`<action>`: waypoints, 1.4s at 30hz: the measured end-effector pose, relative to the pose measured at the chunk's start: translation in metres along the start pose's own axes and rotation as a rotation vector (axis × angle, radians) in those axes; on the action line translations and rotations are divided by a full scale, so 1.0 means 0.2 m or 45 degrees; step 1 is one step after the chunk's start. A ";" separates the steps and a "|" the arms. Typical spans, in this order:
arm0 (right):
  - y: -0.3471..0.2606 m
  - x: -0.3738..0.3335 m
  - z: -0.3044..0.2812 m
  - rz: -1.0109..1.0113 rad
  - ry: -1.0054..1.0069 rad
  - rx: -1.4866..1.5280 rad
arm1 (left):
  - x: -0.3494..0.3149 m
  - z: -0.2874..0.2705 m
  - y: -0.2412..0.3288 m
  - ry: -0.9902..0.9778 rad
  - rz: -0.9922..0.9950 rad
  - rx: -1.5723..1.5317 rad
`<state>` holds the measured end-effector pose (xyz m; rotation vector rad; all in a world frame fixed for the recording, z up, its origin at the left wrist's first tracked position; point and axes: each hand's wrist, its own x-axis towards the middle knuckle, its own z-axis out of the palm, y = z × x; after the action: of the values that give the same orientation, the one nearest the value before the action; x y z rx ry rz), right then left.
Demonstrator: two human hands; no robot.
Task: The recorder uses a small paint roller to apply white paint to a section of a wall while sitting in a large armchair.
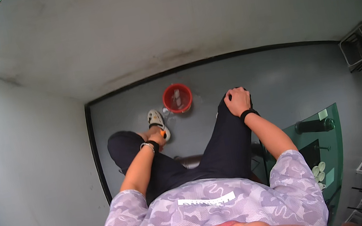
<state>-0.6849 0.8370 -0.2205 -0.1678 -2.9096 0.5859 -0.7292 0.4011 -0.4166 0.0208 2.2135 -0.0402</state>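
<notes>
My left hand [158,139] hangs between my legs beside my left knee, its fingers closed round a small thing with an orange part [163,133]. Most of that thing is hidden by the hand, so its kind cannot be made out. On my right knee rests my right hand [238,101], fingers draped over the dark trousers, holding nothing. Ahead of me on the floor stands a red bucket [175,86] with a pale, long object [177,97] inside. A small whitish thing [166,111] lies against the bucket's left side, near my white shoe [155,117].
A glass table [334,135] stands close by my right side, with a dark cylinder [310,127] and several white cups [319,170] on or under it. Folded chairs or frames [356,48] lean at the far right. Walls [203,18] enclose the grey floor ahead and left.
</notes>
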 end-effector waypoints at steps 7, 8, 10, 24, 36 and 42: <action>0.24 -0.14 -0.05 0.219 -0.014 -0.106 | -0.72 -0.40 0.26 0.005 0.282 -1.034; 0.24 -0.14 -0.05 0.221 0.004 -0.091 | -0.93 -0.49 0.24 -0.065 0.269 -1.229; 0.25 -0.14 -0.06 0.214 0.048 -0.072 | -1.26 -0.61 0.20 -0.029 0.287 -1.460; 0.23 -0.13 -0.05 0.202 0.077 -0.067 | -1.19 -1.40 0.61 0.693 1.196 -1.771; 0.29 -0.18 -0.06 0.194 0.072 -0.077 | -0.85 -1.07 0.52 0.839 0.879 -1.628; 0.33 -0.24 -0.11 0.192 0.134 -0.110 | -0.97 -1.61 0.78 0.900 1.114 -1.508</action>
<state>-0.6285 0.8993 -0.2331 -0.4193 -2.8381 0.4589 -0.8664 0.5679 -0.0719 0.3797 2.3315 1.9636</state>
